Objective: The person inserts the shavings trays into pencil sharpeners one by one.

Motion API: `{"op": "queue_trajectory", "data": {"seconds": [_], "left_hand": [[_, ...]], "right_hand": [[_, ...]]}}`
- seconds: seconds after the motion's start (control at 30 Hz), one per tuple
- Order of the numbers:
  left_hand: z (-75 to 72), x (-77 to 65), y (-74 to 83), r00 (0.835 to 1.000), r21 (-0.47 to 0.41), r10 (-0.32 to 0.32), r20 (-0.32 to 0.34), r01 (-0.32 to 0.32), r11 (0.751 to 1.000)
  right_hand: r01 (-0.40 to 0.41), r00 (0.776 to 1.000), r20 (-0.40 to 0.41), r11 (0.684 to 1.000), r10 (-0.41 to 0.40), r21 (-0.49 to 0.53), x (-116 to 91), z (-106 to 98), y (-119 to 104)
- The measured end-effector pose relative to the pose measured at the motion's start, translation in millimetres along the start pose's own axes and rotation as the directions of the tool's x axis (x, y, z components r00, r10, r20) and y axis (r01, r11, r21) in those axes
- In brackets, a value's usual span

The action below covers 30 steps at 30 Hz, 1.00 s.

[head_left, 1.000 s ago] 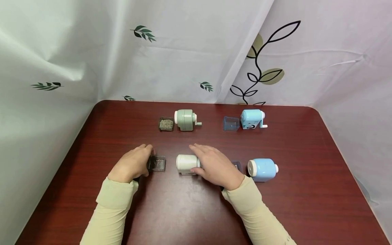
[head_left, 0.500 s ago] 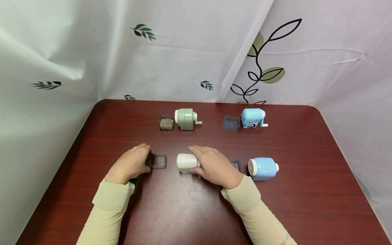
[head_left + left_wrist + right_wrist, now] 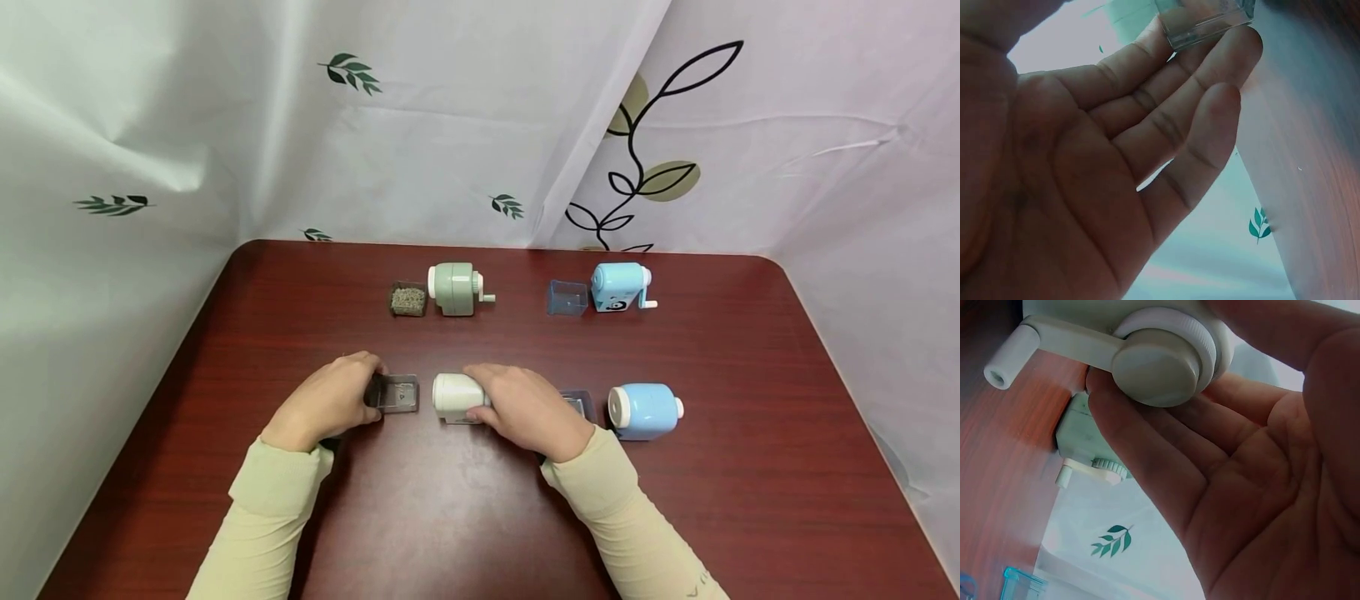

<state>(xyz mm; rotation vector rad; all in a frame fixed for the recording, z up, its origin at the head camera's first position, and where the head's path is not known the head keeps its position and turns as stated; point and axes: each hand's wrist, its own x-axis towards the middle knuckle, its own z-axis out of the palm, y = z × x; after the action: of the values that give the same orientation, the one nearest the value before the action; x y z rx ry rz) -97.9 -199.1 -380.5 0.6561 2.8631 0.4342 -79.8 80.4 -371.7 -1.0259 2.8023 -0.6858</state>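
Note:
With thumb and fingers on opposite sides, my left hand (image 3: 326,402) pinches a clear, smoky shavings drawer (image 3: 400,393) left of the table's middle. The left wrist view shows the fingertips against that see-through drawer (image 3: 1210,17). A short gap to its right stands a whitish pencil sharpener (image 3: 454,395), which my right hand (image 3: 528,410) grips from its right side. Its crank handle (image 3: 1079,345) and round knob (image 3: 1155,367) show in the right wrist view; the hand covers them in the head view.
Behind stand a green sharpener (image 3: 454,289) with a drawer full of shavings (image 3: 408,300), and a light blue sharpener (image 3: 617,287) beside a clear blue drawer (image 3: 567,298). Another blue sharpener (image 3: 648,411) is at right, near a partly hidden drawer (image 3: 581,402). Curtains border the table (image 3: 450,517).
My left hand has slid the smoky drawer a little to the right, closer to the whitish sharpener. My right hand stays on the sharpener, almost unmoved.

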Motion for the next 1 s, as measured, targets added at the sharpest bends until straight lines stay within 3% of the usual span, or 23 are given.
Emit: {"op": "queue_trajectory", "data": {"seconds": [0.63,1.0], "left_hand": [[3.3,1.8,16.2,0.998,0.024,0.056,-0.003,-0.056,0.998],[9.1,5.6,23.3,0.997,0.049,0.071,-0.017,-0.071,0.996]], "right_hand": [[0.051,0.998,-0.036,0.998,-0.049,0.045,2.7,-0.2,3.6],[0.036,0.999,-0.037,0.997,-0.033,0.070,2.3,-0.9,3.3]]}}
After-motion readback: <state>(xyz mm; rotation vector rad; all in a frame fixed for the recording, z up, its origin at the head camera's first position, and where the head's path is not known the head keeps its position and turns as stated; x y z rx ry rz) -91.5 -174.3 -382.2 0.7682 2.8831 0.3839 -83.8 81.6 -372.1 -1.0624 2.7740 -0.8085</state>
